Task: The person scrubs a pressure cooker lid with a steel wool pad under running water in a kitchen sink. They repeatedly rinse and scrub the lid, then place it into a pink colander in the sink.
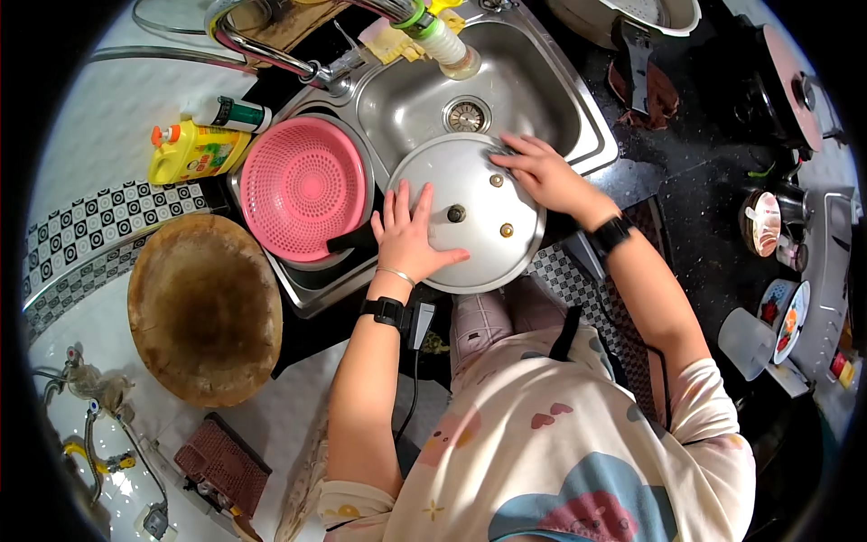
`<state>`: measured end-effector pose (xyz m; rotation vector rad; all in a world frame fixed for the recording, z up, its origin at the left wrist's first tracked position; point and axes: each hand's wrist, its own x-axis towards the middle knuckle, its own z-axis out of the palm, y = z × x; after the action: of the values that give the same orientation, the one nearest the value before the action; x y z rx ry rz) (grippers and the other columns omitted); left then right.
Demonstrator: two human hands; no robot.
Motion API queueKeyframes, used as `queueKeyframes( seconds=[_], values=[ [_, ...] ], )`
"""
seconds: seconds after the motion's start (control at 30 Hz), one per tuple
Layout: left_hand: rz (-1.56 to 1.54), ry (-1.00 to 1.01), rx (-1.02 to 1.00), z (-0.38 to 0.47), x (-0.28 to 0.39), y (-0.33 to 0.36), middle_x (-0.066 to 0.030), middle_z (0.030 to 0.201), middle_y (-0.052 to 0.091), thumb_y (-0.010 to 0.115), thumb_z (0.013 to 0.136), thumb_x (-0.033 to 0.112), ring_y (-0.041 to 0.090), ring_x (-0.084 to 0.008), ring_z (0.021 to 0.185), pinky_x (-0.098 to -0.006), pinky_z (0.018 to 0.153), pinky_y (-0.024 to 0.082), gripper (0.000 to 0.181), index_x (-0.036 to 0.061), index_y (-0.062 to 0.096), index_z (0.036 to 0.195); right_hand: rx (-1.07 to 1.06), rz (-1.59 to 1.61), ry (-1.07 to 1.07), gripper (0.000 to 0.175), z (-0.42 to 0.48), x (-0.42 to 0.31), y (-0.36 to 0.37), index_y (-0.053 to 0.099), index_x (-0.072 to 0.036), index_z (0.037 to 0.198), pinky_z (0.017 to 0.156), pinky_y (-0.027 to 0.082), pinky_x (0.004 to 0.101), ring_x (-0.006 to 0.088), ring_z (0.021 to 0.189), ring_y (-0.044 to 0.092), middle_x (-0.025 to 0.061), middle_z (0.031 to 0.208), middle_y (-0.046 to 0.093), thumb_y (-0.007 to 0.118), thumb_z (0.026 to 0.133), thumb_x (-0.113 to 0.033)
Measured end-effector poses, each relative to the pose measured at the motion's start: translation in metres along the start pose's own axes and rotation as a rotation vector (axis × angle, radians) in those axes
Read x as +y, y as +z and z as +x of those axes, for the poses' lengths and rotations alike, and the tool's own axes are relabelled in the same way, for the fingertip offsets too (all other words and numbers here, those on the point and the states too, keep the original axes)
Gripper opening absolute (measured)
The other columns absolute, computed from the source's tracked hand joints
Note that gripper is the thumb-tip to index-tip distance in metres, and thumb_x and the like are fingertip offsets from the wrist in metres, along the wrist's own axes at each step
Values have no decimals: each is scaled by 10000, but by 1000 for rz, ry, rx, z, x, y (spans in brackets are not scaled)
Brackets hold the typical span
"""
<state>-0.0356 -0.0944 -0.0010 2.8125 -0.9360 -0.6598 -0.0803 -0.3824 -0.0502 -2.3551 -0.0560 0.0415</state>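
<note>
A round aluminium pressure cooker lid [467, 261] lies tilted over the front edge of the steel sink [413, 101], with a dark valve knob near its middle and two small brass fittings. My left hand [408, 244] holds the lid at its left side, fingers spread flat across the top. Beneath that hand the lid's black handle [352, 238] sticks out to the left. At the lid's upper right, my right hand [542, 173] presses a small dark grey scouring pad [501, 150] to the metal. The fingers hide most of the pad and look slightly blurred.
Left of the sink basin sits a pink colander [305, 190] in a metal bowl. Beside it are a yellow detergent bottle [203, 152] and a wooden basin [203, 311]. Above the sink hangs the faucet [457, 57]. A pressure cooker pot [630, 20] stands at the upper right.
</note>
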Motion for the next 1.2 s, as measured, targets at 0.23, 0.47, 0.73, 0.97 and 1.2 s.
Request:
queueKeyframes(
  seconds=[0.23, 0.47, 0.73, 0.97, 1.2],
  values=[
    [4, -1, 17, 1, 1, 0, -237, 1660, 185, 863, 561, 682, 172, -437, 1528, -626, 1189, 153, 1320, 194, 245, 1621, 88, 44, -81, 415, -2, 2, -2, 731, -219, 1263, 1103, 447, 442, 412, 1303, 523, 132, 1493, 547, 605, 900, -62],
    [-3, -5, 13, -1, 0, 3, -246, 1659, 188, 858, 555, 694, 180, -447, 1525, -641, 1181, 147, 1312, 195, 268, 1615, -112, -59, 52, 528, -5, 1, -5, 723, -277, 1273, 1156, 419, 467, 457, 1392, 455, 95, 1542, 503, 612, 845, 12],
    [-27, 8, 13, 0, -1, 1, -246, 1657, 193, 862, 549, 692, 186, -454, 1521, -634, 1184, 148, 1317, 192, 271, 1614, -12, 144, -24, 522, -8, 16, -9, 668, -92, 1321, 1098, 451, 438, 436, 1290, 525, 146, 1417, 594, 531, 834, 37],
    [19, 11, -5, 1, 0, -1, -236, 1661, 191, 863, 540, 697, 181, -439, 1527, -623, 1188, 154, 1325, 199, 270, 1616, -83, -65, -50, 493, 6, 11, -23, 718, -125, 1256, 996, 476, 378, 370, 1123, 578, 91, 1347, 647, 541, 822, 24],
    [-9, 7, -39, -1, -1, -3, -218, 1665, 189, 875, 530, 683, 181, -425, 1531, -621, 1191, 158, 1326, 195, 283, 1612, -139, -113, 116, 470, -9, 11, -18, 732, -159, 1242, 1035, 448, 391, 356, 1093, 605, 97, 1317, 661, 565, 841, 20]
  ],
)
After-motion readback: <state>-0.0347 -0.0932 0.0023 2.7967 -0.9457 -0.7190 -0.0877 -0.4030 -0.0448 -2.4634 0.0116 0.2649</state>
